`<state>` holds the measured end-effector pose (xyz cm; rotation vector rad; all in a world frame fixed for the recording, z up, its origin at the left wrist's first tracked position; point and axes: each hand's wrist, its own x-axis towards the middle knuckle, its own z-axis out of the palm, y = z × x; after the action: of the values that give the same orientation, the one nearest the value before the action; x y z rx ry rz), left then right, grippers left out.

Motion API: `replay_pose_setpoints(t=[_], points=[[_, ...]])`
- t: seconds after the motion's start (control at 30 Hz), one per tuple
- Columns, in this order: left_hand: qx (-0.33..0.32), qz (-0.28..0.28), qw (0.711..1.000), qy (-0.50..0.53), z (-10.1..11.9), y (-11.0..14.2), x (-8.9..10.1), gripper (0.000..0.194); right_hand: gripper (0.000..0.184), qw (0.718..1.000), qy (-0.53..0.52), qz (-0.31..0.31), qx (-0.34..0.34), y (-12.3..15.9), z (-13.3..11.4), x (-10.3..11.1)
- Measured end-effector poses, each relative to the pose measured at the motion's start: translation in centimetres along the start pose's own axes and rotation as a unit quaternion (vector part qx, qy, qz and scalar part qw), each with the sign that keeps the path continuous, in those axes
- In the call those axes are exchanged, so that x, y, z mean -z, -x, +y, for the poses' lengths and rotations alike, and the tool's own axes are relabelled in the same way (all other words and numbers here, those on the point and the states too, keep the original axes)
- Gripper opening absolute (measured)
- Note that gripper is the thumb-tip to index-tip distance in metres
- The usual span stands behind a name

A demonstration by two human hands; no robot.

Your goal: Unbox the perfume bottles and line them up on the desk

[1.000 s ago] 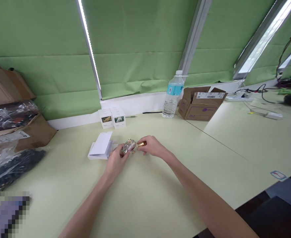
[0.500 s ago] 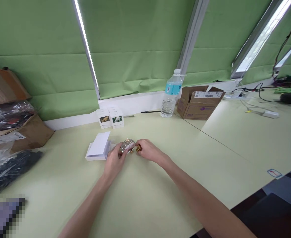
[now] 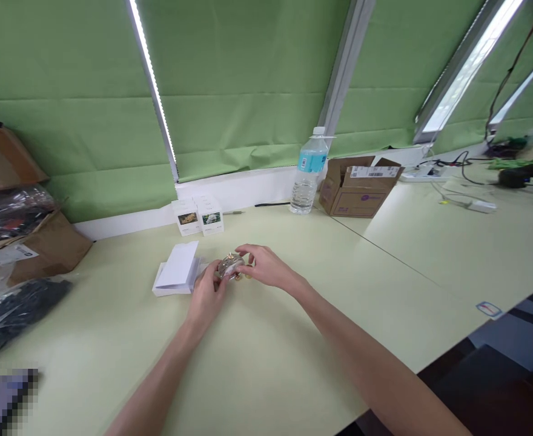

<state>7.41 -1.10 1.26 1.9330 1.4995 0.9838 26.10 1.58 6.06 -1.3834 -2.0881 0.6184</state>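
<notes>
Head view: the left hand grips a small glass piece with gold trim, thumb at its near side and fingers behind. The right hand is at the right side of the glass piece, thumb and fingers bent and parted; whether it grips cannot be told. A gold part shows by its thumb, partly hidden. The glass piece is near the middle of the bench, just right of a white box with its flap raised. Behind stand two white packs, one with a brownish picture, one with a pale picture. Farther right, a water bottle stands upright beside an open carton. A dark bundle in clear plastic lies at far left, below a brown box
</notes>
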Motion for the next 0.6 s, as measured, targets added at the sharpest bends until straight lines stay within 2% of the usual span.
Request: replay_pose_setpoints(t=[0.1,0.27,0.4,0.6], points=[[0.001,0.004,1.000,0.003,-0.1,0.0,0.0,0.038,0.037,0.999,-0.028,-0.026,0.024,-1.3,0.2,-0.2],[-0.002,0.012,1.000,-0.019,-0.6,0.0,-0.2,0.045,0.035,0.993,-0.081,-0.075,0.031,-3.0,2.0,0.0],[0.002,0.021,0.999,-0.036,-0.7,0.0,-0.4,0.048,0.032,0.996,-0.067,-0.042,0.033,-4.4,4.0,1.1],[-0.012,0.015,0.999,-0.046,-0.5,0.0,-0.5,0.038,0.037,1.000,-0.001,0.024,0.003,-7.6,8.1,3.2]])
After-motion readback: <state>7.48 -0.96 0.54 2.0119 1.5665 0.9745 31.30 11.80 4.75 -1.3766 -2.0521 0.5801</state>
